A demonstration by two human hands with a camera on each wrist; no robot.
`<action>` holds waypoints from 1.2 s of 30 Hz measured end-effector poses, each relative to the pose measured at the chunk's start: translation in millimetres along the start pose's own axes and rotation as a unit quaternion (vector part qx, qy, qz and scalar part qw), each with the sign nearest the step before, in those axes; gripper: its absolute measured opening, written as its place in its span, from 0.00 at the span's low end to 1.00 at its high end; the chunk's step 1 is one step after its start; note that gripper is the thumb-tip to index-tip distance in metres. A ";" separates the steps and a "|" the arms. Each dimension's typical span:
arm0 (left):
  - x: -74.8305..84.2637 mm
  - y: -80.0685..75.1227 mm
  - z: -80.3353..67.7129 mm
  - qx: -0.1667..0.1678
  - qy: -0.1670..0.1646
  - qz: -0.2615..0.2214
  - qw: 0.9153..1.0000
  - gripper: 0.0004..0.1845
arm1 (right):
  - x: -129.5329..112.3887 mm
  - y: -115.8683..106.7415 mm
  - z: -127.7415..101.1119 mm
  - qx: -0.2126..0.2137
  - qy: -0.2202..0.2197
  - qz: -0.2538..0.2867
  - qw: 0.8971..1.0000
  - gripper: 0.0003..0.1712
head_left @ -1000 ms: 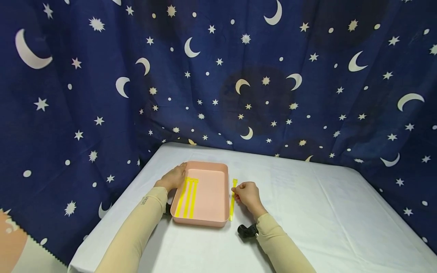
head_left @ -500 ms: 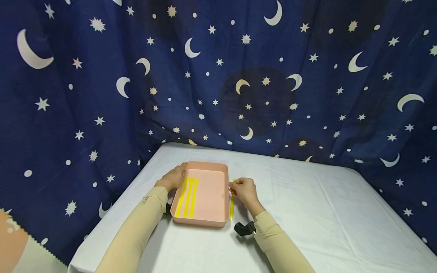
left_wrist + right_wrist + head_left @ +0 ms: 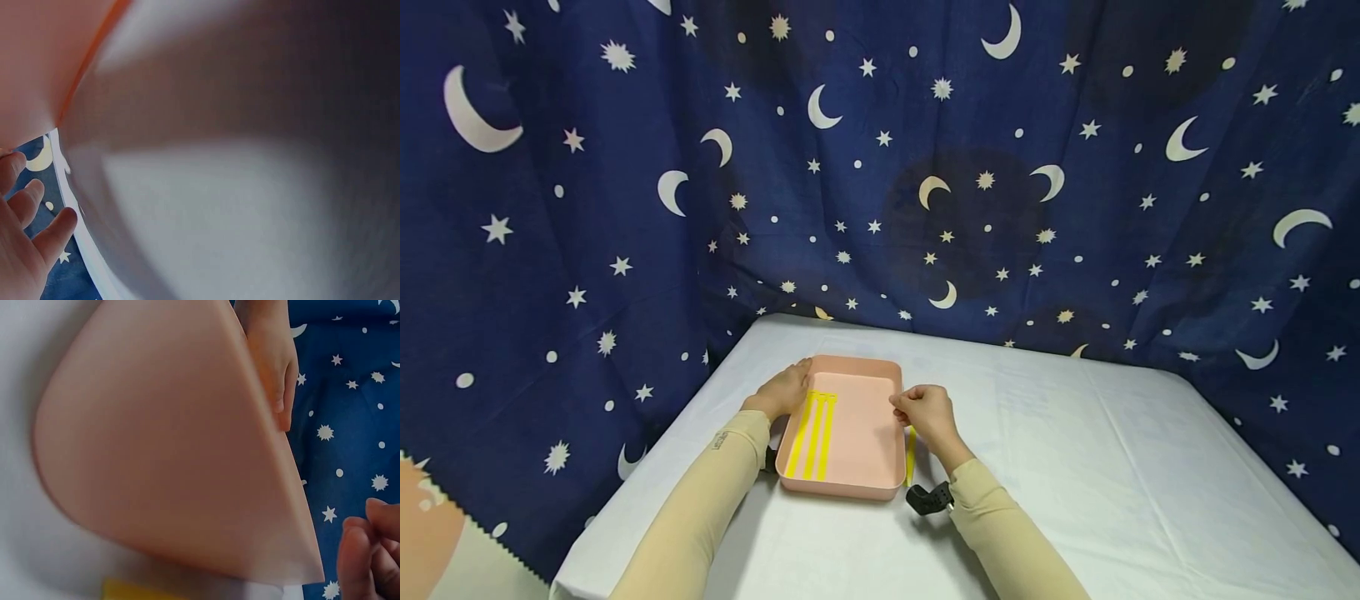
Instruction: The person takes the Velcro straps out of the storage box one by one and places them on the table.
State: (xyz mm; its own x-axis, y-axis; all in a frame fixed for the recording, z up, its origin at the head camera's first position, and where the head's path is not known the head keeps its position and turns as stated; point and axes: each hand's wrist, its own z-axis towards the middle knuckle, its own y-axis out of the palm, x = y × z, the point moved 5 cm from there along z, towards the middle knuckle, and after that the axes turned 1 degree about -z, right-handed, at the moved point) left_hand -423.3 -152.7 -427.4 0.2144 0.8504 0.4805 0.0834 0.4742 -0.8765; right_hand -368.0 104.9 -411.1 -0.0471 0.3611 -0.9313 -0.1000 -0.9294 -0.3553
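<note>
White table (image 3: 1075, 467), one pink tray (image 3: 865, 483), four yellow strips (image 3: 813, 433)

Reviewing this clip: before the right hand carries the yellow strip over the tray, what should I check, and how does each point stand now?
1. Right hand pinches the yellow strip at its far end: ok.
2. Firmness of that grip: cannot tell, the fingers hide it.
3. Strip fully lifted off the white table: cannot tell, its near end lies low beside the tray wall.
4. Left hand rests on the pink tray at its far left corner: ok.
5. Bare tray floor right of the three strips already inside: ok.
</note>
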 end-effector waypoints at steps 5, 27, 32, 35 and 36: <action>-0.3 -0.4 -0.2 0.001 -0.003 0.000 1.000 0.29 | -5.8 8.0 0.5 -0.018 -0.010 0.004 1.000 0.09; 1.4 -2.4 3.3 0.004 -0.005 0.000 1.000 0.29 | -21.1 49.7 -3.0 -0.086 -0.044 -0.100 0.990 0.10; -0.6 -0.9 2.1 0.004 -0.008 -0.001 1.000 0.29 | -18.5 57.5 -5.9 -0.095 -0.044 -0.110 0.988 0.11; -1.5 -0.7 1.0 0.003 -0.012 0.001 1.000 0.29 | -17.2 62.8 -7.8 -0.103 -0.044 -0.101 0.989 0.10; -1.6 -0.8 0.7 0.003 -0.012 0.001 1.000 0.29 | -17.1 64.6 -8.5 -0.106 -0.044 -0.096 0.989 0.10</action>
State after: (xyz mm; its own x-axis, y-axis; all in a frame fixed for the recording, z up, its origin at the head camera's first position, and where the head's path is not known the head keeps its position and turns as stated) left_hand -424.4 -154.3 -427.5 0.1906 0.8563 0.4800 0.0770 0.4744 -0.8769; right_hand -365.2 38.0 -418.9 -0.1355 0.5291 -0.8377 0.0945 -0.8347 -0.5425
